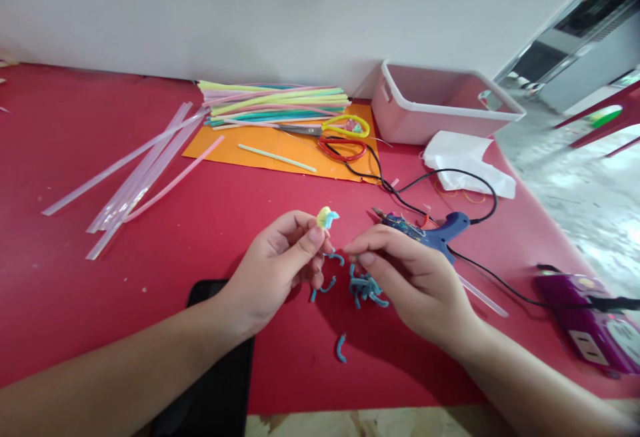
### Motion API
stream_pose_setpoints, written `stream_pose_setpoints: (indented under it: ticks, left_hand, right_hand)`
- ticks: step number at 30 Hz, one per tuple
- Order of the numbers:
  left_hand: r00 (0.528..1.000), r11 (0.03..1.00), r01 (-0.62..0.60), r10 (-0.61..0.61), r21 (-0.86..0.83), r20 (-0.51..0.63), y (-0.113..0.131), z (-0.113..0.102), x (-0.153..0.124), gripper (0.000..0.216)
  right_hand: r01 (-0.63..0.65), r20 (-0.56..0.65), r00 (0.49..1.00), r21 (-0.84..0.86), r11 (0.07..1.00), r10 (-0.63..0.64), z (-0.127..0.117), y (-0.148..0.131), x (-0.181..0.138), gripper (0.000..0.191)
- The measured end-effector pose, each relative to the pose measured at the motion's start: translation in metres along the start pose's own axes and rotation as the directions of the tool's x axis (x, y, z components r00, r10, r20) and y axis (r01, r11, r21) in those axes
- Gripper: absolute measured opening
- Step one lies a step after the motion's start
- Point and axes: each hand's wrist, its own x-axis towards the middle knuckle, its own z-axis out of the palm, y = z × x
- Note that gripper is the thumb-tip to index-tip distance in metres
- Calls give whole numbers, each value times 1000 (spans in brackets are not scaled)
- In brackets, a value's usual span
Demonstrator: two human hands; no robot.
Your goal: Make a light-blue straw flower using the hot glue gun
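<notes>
My left hand (280,265) pinches a small yellow and blue straw piece (327,217) between thumb and fingers, held above the red table (65,290). My right hand (407,277) is closed in a pinch just to its right; whatever is in its fingertips is too small to make out. Under and between the hands lie several curled blue straw bits (365,288), and one more (341,348) lies nearer me. A blue glue gun (440,230) rests just behind my right hand.
Clear glue sticks (135,170) lie at left. At the back, coloured straws (275,102) and scissors (333,129) rest on orange paper (280,147). A pink bin (440,104), white tissue (467,160), purple power strip (590,320) and black phone (215,370) are around.
</notes>
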Motion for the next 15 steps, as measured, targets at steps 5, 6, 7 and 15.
stream_pose_setpoints:
  ticks: [5,6,7,15]
  left_hand:
    - [998,999,47,-46,-18,33,2,2,-1,18]
    - [998,998,58,-56,-31,42,3,2,-1,18]
    - [996,996,68,-65,-49,53,3,3,-1,18]
    - [954,954,247,-208,-170,217,5,9,-2,20]
  right_hand:
    - [-66,-62,995,167,984,77,0,2,0,18]
    - [-56,-81,994,137,989,68,0,2,0,17]
    - [-36,-100,994,90,995,45,-1,2,-1,16]
    - [198,-151,963,-171,965,-225,-8,2,-4,28]
